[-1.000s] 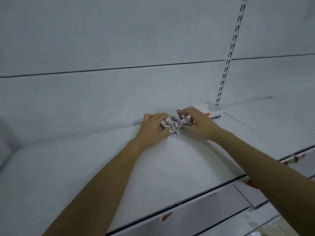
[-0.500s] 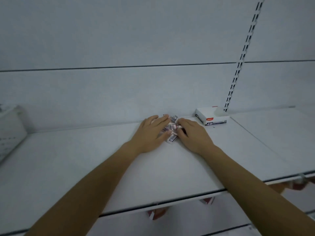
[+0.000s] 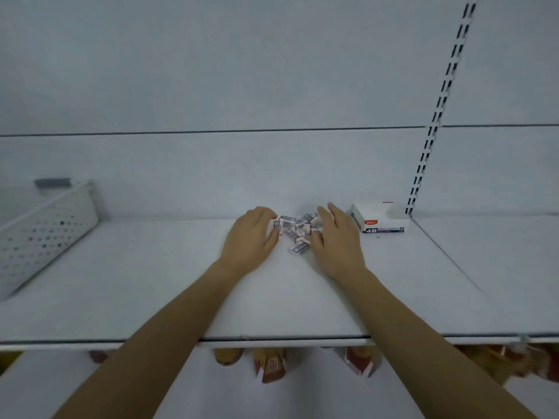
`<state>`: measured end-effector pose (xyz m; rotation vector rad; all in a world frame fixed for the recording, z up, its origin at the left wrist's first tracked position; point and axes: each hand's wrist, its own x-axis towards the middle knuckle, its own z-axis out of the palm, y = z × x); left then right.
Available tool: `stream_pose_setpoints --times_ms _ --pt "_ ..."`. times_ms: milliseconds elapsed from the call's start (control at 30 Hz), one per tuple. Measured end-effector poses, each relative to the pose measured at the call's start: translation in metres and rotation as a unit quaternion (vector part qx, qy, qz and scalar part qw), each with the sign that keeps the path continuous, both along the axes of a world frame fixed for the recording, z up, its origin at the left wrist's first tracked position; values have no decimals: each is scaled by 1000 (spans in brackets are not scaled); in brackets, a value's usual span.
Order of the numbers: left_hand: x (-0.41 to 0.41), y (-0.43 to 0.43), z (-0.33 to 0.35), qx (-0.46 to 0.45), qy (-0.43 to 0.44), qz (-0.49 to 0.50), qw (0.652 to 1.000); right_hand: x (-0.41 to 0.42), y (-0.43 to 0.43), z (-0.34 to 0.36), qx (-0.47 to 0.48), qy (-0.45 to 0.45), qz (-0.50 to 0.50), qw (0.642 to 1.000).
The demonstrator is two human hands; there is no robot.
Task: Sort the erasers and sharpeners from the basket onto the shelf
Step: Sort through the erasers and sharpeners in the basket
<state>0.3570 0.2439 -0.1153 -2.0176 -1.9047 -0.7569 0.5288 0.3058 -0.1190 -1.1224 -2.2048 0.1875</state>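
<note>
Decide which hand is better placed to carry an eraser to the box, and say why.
Probably the right hand: it rests at the right edge of the erasers, directly between them and the box. The left hand lies on the pile's far side, nearer the basket.

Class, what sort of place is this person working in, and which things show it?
Probably a shop, perhaps its stationery aisle: a white display shelf with a slotted upright behind it, small packaged erasers heaped near a printed carton, and packaged goods underneath.
</note>
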Motion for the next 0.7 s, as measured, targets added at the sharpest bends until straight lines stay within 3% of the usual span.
stream_pose_setpoints --times_ms 300,500,700 --pt "-54 -53 65 19 77 113 990 -43 -44 22 132 -69 156 976" --pt "-126 -118 114 61 136 184 971 -115 -87 49 155 -105 262 947" --pt "-208 -208 138 57 117 226 966 -197 -152 82 138 -91 318 934"
